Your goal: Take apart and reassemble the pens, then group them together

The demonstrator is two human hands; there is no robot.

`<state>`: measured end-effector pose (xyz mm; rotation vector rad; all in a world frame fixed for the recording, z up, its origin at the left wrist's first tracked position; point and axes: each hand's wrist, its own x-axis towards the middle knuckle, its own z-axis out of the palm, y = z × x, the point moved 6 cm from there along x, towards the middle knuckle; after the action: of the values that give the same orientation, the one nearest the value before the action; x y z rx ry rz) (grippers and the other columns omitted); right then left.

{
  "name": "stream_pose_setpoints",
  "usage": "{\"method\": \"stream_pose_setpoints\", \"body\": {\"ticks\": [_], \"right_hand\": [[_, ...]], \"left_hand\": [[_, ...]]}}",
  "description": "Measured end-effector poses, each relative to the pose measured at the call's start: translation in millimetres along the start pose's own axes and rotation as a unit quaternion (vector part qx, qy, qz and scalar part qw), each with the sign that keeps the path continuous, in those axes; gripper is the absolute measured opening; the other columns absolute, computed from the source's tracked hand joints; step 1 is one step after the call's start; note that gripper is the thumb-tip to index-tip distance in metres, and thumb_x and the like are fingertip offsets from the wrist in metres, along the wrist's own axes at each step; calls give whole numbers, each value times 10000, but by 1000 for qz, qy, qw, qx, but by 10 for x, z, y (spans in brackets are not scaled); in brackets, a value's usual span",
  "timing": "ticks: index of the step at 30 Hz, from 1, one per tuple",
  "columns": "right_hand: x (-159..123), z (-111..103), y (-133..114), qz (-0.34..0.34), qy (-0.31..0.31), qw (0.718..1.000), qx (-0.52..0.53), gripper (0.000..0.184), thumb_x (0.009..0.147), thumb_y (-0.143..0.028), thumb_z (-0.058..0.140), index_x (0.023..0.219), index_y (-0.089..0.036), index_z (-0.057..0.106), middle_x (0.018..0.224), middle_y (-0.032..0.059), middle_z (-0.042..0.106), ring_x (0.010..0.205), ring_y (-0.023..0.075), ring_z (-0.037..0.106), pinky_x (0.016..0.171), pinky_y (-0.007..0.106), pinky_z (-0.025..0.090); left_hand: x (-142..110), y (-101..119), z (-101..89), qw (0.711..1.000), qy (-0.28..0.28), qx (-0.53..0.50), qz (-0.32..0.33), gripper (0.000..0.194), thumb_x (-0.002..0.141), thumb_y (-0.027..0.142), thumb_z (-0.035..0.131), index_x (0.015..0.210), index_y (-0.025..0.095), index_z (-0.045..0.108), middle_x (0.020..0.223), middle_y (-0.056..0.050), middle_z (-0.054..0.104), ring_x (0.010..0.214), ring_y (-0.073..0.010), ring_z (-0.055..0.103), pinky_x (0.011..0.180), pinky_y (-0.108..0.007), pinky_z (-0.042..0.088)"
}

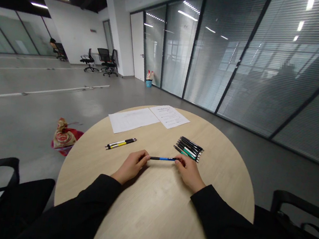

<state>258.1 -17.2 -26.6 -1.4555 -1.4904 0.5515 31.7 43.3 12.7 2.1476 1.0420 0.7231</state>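
A blue and black pen [163,159] lies level between my two hands, just over the tabletop. My left hand [134,165] pinches its left end with thumb and fingers. At the other end, my right hand [190,172] is closed on the pen's tip. Just beyond my right hand is a bunch of several pens [189,147], mostly black, with green and white parts on some. Two pens [121,143], one yellow and black and one white and black, lie side by side to the left, beyond my left hand.
Two printed sheets of paper [135,120] lie at the far side of the round wooden table [144,221]. Black chairs stand at the left [24,203] and right [289,234]. On the floor to the left is a red and tan bag [67,137].
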Motion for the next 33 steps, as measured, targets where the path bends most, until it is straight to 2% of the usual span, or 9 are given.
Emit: {"method": "stream_pose_setpoints", "body": {"ticks": [9, 17, 20, 24, 33], "right_hand": [[-7, 19, -39, -17, -23, 999, -26, 204, 902, -263, 542, 959, -189, 723, 800, 28, 672, 710, 181, 562, 680, 295, 403], [-11, -5, -115, -47, -13, 999, -23, 194, 919, -228, 513, 954, -176, 696, 887, 51, 693, 798, 196, 601, 745, 310, 428], [-8, -19, -98, -43, -1, 999, -21, 194, 922, -231, 509, 958, -178, 691, 892, 52, 691, 809, 202, 601, 749, 317, 432], [-7, -30, -73, -35, 10, 999, -25, 194, 921, -235, 513, 969, -179, 694, 890, 51, 691, 805, 205, 602, 750, 323, 436], [-9, 5, -82, -34, -12, 998, -52, 186, 907, -207, 537, 957, -181, 714, 877, 50, 702, 774, 199, 614, 731, 322, 460]], "left_hand": [[6, -35, 0, 1000, 9, 26, -1, 379, 957, 459, 431, 728, 189, 566, 662, -6, 593, 641, -170, 526, 634, -282, 376], [8, -93, 21, 999, 3, 20, -25, 498, 987, 505, 351, 686, 180, 579, 620, -6, 569, 610, -166, 512, 631, -287, 373], [2, -68, 7, 1000, 17, -12, -7, 410, 982, 483, 391, 803, 178, 597, 682, -7, 585, 650, -166, 525, 652, -285, 394], [-6, -25, -4, 999, 30, -31, 16, 276, 919, 421, 541, 1037, 176, 592, 811, -15, 614, 706, -162, 534, 662, -275, 409], [4, -45, -10, 1000, 24, -8, 11, 206, 915, 362, 535, 909, 172, 612, 761, -12, 604, 690, -159, 509, 654, -273, 385]]}}
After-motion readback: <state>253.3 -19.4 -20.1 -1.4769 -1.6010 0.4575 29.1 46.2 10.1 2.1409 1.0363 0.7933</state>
